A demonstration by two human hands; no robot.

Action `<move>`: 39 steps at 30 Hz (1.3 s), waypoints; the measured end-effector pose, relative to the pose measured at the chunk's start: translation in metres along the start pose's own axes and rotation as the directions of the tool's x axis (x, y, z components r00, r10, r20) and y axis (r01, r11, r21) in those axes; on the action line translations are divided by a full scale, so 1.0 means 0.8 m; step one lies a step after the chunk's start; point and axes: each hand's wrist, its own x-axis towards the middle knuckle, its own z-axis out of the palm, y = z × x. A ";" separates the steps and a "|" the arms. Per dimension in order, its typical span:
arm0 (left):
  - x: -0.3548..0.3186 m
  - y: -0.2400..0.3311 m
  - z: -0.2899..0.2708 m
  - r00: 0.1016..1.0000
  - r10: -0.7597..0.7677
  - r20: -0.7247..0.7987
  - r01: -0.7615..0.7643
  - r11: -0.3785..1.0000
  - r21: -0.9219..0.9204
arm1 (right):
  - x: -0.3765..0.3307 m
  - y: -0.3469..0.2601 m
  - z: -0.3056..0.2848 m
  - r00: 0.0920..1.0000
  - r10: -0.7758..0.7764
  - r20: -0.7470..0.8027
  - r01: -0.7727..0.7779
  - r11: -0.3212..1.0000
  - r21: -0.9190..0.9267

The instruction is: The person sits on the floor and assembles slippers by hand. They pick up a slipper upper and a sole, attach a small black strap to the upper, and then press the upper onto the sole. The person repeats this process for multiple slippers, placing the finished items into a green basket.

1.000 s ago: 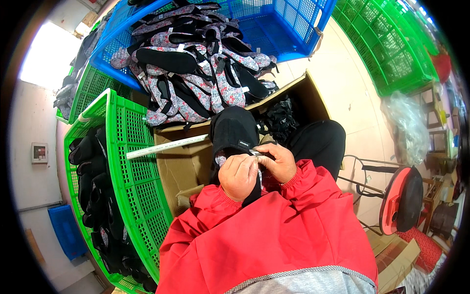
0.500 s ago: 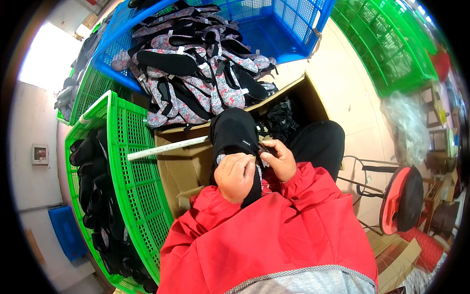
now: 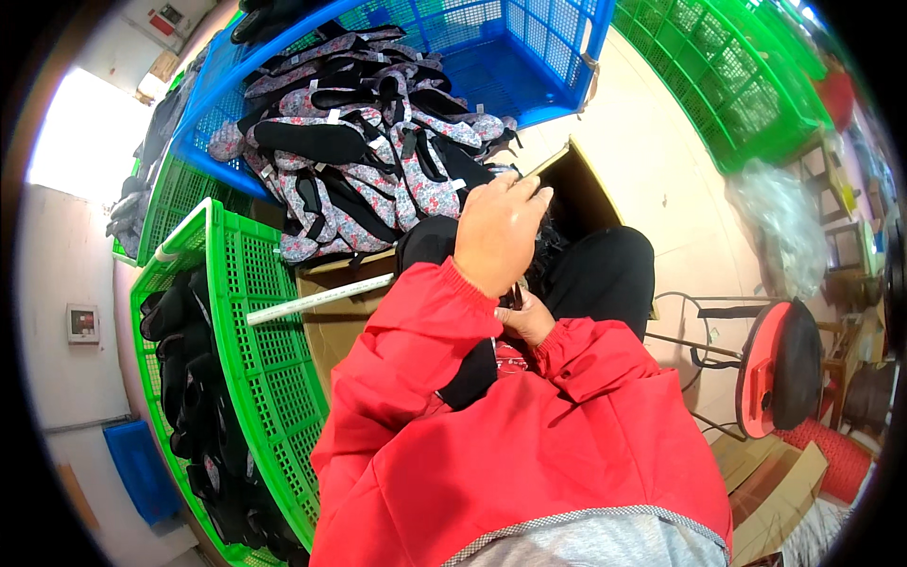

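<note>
While our left hand lifts up with fingers curled, knuckles toward the camera, we cannot tell what, if anything, it grips; a thin strand may run down from it, but the view is poor. Our right hand sits lower, mostly hidden behind the left red sleeve, pinched on a black slipper piece with a floral lining that lies on our lap, over the black trousers. We judge the piece light, soft and floppy, not fragile, so best taken at the stiffer sole edge, not the loose strap. Counts: one piece in hand; one blue crate ahead holding a heap of floral-and-black slipper pieces, too tangled to count; at least two green crates, the near one at left with black pieces inside; one open cardboard box; one white rod; one red stool at right.
</note>
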 end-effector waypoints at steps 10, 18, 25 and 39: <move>-0.007 -0.011 -0.074 0.990 -0.113 -0.084 0.103 0.988 -0.118 | 0.007 0.012 -0.020 0.999 -0.035 0.023 0.039 0.982 -0.185; -0.170 -0.052 -0.130 0.596 -0.723 0.348 0.802 0.519 -0.296 | 0.012 0.016 -0.021 0.997 0.070 -0.026 -0.073 0.983 -0.166; -0.241 -0.025 -0.106 0.355 -0.686 0.636 0.680 -0.277 -0.679 | 0.021 0.027 -0.034 0.993 0.098 -0.071 -0.110 0.975 -0.192; -0.226 0.026 -0.084 0.690 -0.720 0.070 0.701 0.641 -0.313 | 0.012 0.001 -0.007 0.982 0.170 -0.080 -0.181 0.967 -0.178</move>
